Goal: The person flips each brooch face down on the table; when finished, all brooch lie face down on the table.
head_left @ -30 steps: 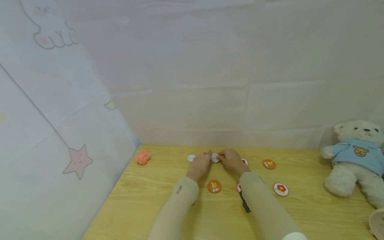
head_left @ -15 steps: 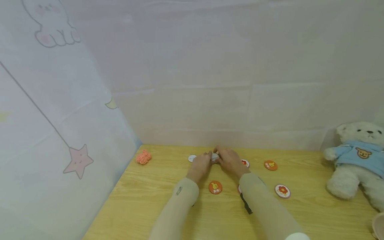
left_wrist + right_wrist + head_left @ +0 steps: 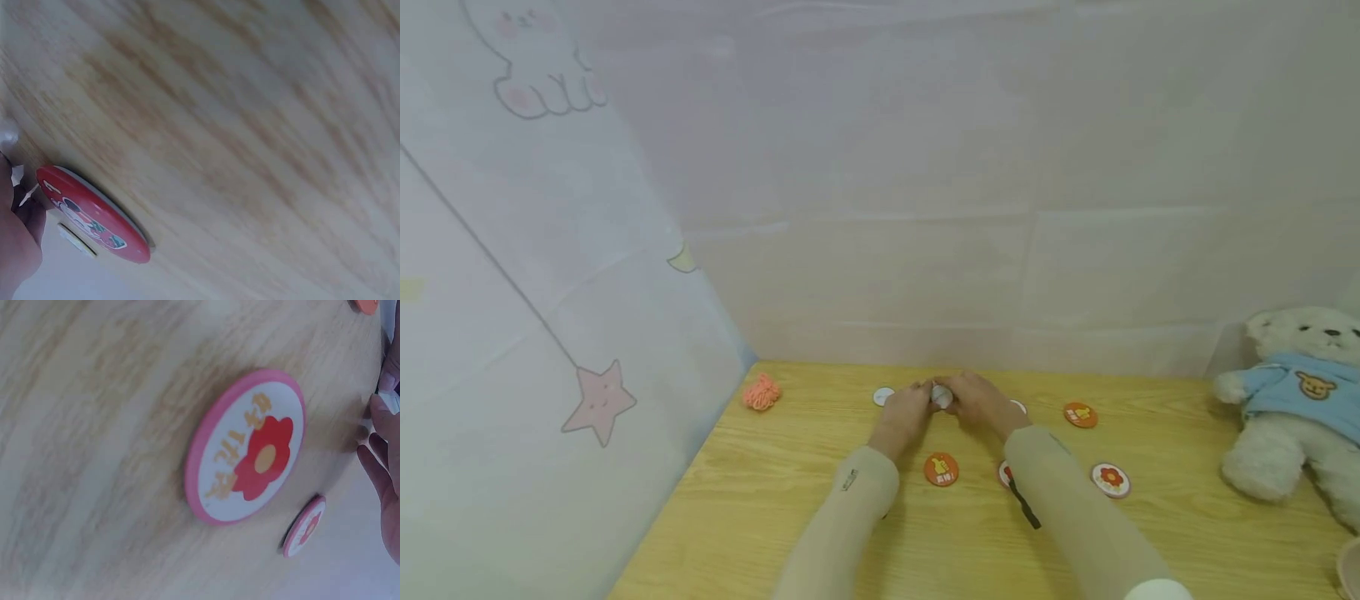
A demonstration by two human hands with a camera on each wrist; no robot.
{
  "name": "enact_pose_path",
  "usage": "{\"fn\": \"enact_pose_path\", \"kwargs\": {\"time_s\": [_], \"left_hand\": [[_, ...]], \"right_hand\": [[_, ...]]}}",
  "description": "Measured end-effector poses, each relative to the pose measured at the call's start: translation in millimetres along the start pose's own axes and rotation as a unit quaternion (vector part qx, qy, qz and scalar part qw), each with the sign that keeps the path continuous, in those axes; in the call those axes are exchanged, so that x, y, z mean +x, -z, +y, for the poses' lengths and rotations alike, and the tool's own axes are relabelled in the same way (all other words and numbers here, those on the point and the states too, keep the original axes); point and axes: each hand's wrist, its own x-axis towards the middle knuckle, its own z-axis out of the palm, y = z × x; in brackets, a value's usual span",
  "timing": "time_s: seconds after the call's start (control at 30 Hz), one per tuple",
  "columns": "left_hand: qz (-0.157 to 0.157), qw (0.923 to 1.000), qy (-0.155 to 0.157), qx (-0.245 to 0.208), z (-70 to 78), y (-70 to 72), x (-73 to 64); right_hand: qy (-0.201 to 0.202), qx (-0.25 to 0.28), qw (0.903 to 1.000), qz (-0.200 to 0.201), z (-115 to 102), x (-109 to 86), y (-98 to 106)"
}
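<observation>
At the back of the table, my left hand [image 3: 907, 410] and right hand [image 3: 985, 403] meet over a round pin badge [image 3: 942, 397], its pale back showing. Fingers of both hands pinch its edges; in the head view it looks tilted. Another badge [image 3: 883, 397], pale side up, lies just left of my left hand. An orange thumbs-up badge [image 3: 941, 469] lies nearer, between the forearms. The left wrist view has a red badge [image 3: 94, 215] beside the left hand. In the right wrist view, a flower badge [image 3: 250, 450] lies close to the right hand [image 3: 389, 456].
To the right lie an orange badge [image 3: 1080, 415] and a red-flower badge [image 3: 1110, 480]. A coral yarn bundle [image 3: 762, 392] sits at the back left corner. A white teddy bear [image 3: 1292, 408] in blue leans at the right, near a pale bowl-like rim [image 3: 1349, 568].
The badge between my hands was lying flatter and is now tilted. My right fingers have shifted round its far edge and closed in on it. The head view has drifted slightly.
</observation>
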Motion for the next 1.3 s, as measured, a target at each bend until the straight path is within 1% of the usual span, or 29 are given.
{"fn": "enact_pose_path", "kwargs": {"time_s": [0.1, 0.17, 0.23, 0.3, 0.4, 0.5, 0.57, 0.67, 0.77, 0.87, 0.93, 1.0, 1.07, 1.2, 1.23, 1.3], "left_hand": [[0.006, 1.0, -0.001, 0.008, -0.7, -0.7, 0.0], [0.014, 0.9998, 0.001, 0.013, -0.7, -1.1, -0.1], [0.018, 0.9996, 0.003, 0.019, 1.0, -1.7, -0.5], [0.015, 0.9996, -0.001, 0.023, 4.2, -3.7, -1.4], [0.006, 0.9995, -0.013, 0.03, 7.9, -6.9, -3.4], [-0.001, 0.9986, -0.018, 0.049, 9.9, -8.7, -4.1], [0.004, 0.9978, -0.016, 0.064, 9.4, -8.1, -4.2], [0.007, 0.9966, -0.013, 0.081, 7.6, -5.1, -3.6], [0.006, 0.9955, -0.016, 0.094, 5.1, -1.3, -3.0], [-0.005, 0.9945, -0.018, 0.103, 5.2, 0.8, -1.1], [-0.015, 0.9943, -0.019, 0.103, 5.5, 1.5, 0.3], [-0.024, 0.996, -0.017, 0.085, 4.7, 2.4, 1.8], [-0.03, 0.9979, -0.018, 0.055, 3.3, 4.8, 3.3], [-0.046, 0.9987, -0.016, -0.016, 4.9, 13.8, 8.3], [-0.049, 0.998, -0.017, -0.036, 6.3, 16.5, 9.4], [-0.05, 0.996, -0.02, -0.071, 11.0, 21.8, 12.3]], "right_hand": [[-0.021, -0.017, 0.9996, 0.004, 1, -0.7, -4], [-0.023, -0.018, 0.9995, 0.014, 3, -1.4, -6], [-0.02, -0.018, 0.9991, 0.033, 5, -3.0, -9], [-0.024, -0.019, 0.9984, 0.047, 7, -6.4, -12], [-0.045, -0.011, 0.9975, 0.053, 9, -11.1, -16], [-0.056, 0.01, 0.9972, 0.048, 10, -13.6, -17], [-0.048, 0.02, 0.9977, 0.044, 9, -12.6, -15], [-0.032, 0.015, 0.999, 0.028, 9, -8.5, -11], [-0.046, 0.008, 0.9989, 0.002, 8, -4.0, -7], [-0.067, 0.003, 0.9976, -0.019, 9, -3.0, -3], [-0.072, 0.004, 0.9971, -0.026, 10, -3.4, -2], [-0.067, 0.013, 0.9973, -0.028, 11, -4.0, 1], [-0.057, 0.017, 0.998, -0.023, 12, -5.3, 8], [-0.073, 0.019, 0.997, -0.019, 21, -15.1, 36], [-0.074, 0.014, 0.997, -0.02, 25, -18.7, 43], [-0.09, 0.016, 0.9953, -0.031, 34, -27.6, 55]]}}
